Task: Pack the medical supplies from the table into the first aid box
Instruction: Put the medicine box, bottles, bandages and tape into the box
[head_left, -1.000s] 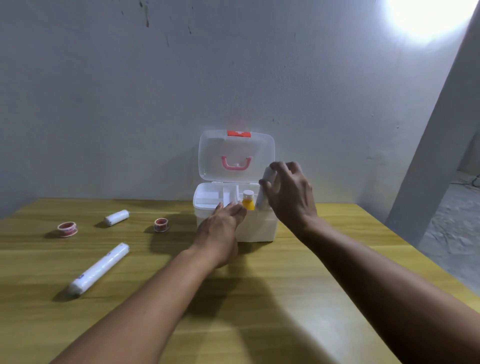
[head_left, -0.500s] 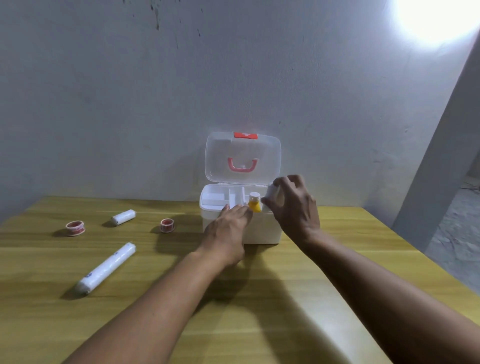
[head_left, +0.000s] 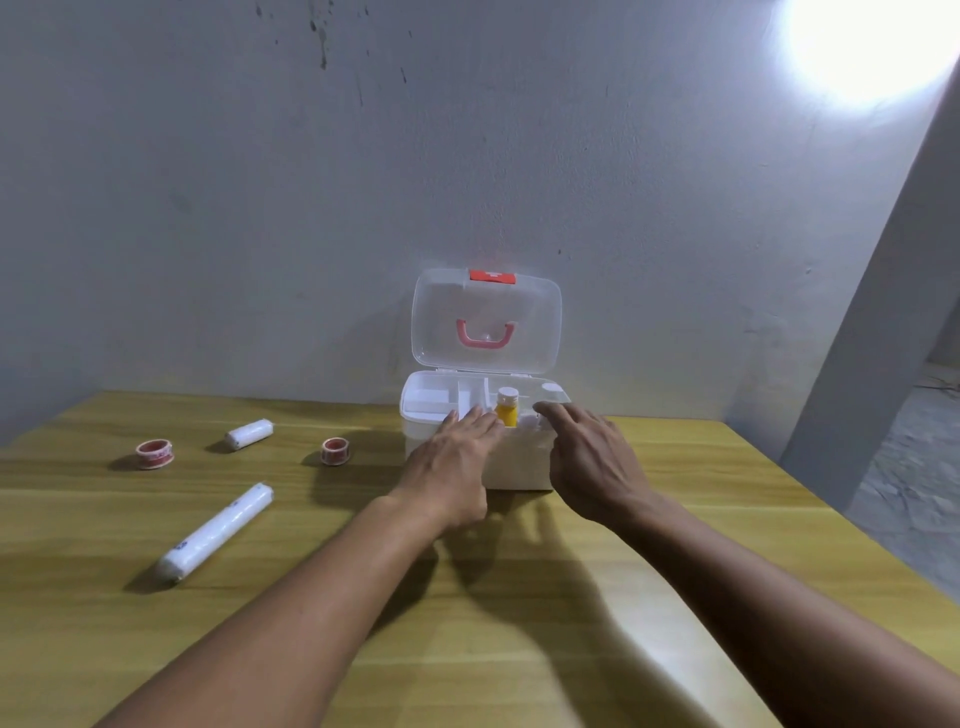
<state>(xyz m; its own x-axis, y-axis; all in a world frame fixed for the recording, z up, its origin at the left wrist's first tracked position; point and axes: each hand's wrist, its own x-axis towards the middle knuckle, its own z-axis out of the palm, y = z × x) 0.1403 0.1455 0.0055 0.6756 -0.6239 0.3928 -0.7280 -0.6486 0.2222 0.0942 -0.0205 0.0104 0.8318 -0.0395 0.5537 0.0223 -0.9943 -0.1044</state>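
Observation:
The white first aid box (head_left: 519, 470) stands at the table's far edge with its clear lid (head_left: 485, 322) upright. Inside stand a yellow bottle with a white cap (head_left: 507, 408) and a white item (head_left: 551, 391) at the right end. My left hand (head_left: 449, 462) lies flat on the box's front rim, fingers beside the bottle. My right hand (head_left: 589, 457) hovers at the front right of the box, fingers spread, holding nothing. On the table to the left lie a long white roll (head_left: 218, 530), a short white roll (head_left: 249, 434) and two red tape rolls (head_left: 155, 453) (head_left: 335, 450).
The wooden table (head_left: 675, 519) runs to a grey wall just behind the box. Its right edge drops off to a concrete floor, and a slanted grey column (head_left: 872, 322) stands at the right. A bright light glares at the top right.
My right hand lowered a white item into the right end of the box, let go of it and drew back toward the front. My left hand stayed on the box rim.

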